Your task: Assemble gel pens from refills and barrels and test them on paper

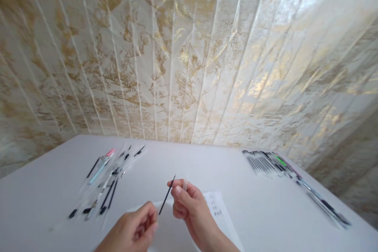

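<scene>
Slim black rod, likely a pen refill, in hand above the written sheet

Object: slim black rod (165, 199), tilted, over the far part of the sheet of paper (224, 224). Right hand (190, 202), above the sheet, appears to pinch the rod between thumb and index fingertip; a translucent strip (185, 184) also stands out from its fingers. Left hand (136, 224), over the sheet's left side, is loosely curled just beside the rod's lower end; cannot tell whether it holds anything.

Handling (judged): very light; fairly stiff, though thin enough to bend under side load. Smooth and narrow, so apt to roll or slip between the fingertips. Best hold: a light pinch near mid-length, clear of both ends; the tip is probably the delicate part.

Surface: pale, smooth-looking tabletop (189, 161) under the sheet. Left of the sheet, scattered pen parts (113, 193), among them a black cap (73, 213), a pale blue barrel (97, 174) and a pink-ended piece (110, 152). Well right of the sheet, a row of pens (260, 164), one bright green mark (280, 160) showing.

Room: beyond the sheet and tabletop, a pleated white-and-gold curtain (165, 67); strong glare high to the right. Handwriting on the sheet too blurred to read.
</scene>
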Demonstrator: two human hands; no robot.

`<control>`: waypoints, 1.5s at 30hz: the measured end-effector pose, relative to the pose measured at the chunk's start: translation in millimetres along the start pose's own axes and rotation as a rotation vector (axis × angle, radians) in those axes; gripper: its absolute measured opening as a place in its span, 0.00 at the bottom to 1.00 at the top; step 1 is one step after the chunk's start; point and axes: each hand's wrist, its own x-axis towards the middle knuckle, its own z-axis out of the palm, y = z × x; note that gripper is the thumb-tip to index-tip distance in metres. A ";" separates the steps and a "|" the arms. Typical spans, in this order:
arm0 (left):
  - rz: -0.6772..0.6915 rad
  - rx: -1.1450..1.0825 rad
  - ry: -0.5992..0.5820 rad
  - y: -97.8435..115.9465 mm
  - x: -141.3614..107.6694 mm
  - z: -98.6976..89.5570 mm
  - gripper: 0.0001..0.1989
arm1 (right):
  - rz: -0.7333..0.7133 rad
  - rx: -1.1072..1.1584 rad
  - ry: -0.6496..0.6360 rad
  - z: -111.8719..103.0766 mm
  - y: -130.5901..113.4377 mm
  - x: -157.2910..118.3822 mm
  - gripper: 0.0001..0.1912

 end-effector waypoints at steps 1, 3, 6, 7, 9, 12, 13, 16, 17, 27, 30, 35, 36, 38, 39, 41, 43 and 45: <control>-0.001 -0.052 -0.026 6.4 5.3 10.2 0.11 | -0.023 0.028 0.023 -4.3 1.9 -3.3 0.15; 0.035 -0.121 -0.077 16.8 14.8 25.1 0.13 | -0.059 0.035 0.070 -12.8 6.0 -6.1 0.15; 0.140 -0.163 -0.107 24.7 28.0 30.0 0.17 | -0.070 -0.029 0.089 -22.4 10.1 -6.4 0.18; 0.159 -0.186 -0.064 25.4 32.2 27.6 0.19 | -0.067 -0.057 0.082 -24.3 10.8 -6.4 0.18; 0.159 -0.277 0.081 24.6 39.5 19.8 0.20 | -0.053 -0.112 0.057 -26.0 11.9 -6.7 0.19; 0.141 -0.426 0.245 21.5 45.4 9.2 0.18 | -0.012 -0.148 0.012 -25.0 14.0 -7.2 0.19; 0.136 -0.448 0.250 20.6 45.8 7.4 0.18 | 0.000 -0.151 0.007 -24.3 14.9 -7.3 0.19; 0.130 -0.494 0.195 18.9 44.5 7.4 0.17 | 0.026 -0.161 0.016 -22.5 17.3 -7.5 0.21; 0.130 -0.514 0.170 18.6 43.8 8.6 0.17 | 0.034 -0.171 0.019 -22.1 17.9 -7.6 0.22; 0.139 -0.521 0.086 16.5 42.7 7.7 0.17 | 0.071 -0.193 -0.004 -23.3 19.5 -7.0 0.23; 0.150 -0.512 0.086 16.6 41.6 6.5 0.16 | 0.076 -0.206 -0.013 -24.3 17.7 -7.5 0.22; 0.123 -0.546 0.109 20.6 41.2 7.2 0.16 | 0.074 -0.245 -0.017 -23.3 14.0 -7.7 0.20; 0.102 -0.574 0.126 21.3 41.6 6.6 0.16 | 0.070 -0.266 -0.012 -23.0 13.9 -7.6 0.19; 0.062 -0.616 0.166 22.8 42.9 3.1 0.15 | 0.067 -0.321 -0.006 -22.6 14.2 -7.6 0.18; 0.050 -0.618 0.182 23.7 43.7 -0.1 0.14 | 0.068 -0.346 -0.002 -22.4 14.1 -7.8 0.17; 0.054 -0.568 0.190 26.6 45.6 -10.0 0.14 | 0.075 -0.379 0.015 -22.0 12.4 -8.2 0.15; 0.099 -0.465 0.198 30.5 47.3 -25.6 0.15 | 0.082 -0.393 0.040 -21.3 8.4 -8.9 0.14; 0.147 -0.268 0.244 33.4 48.5 -47.1 0.15 | 0.101 -0.397 0.064 -20.4 3.7 -9.5 0.14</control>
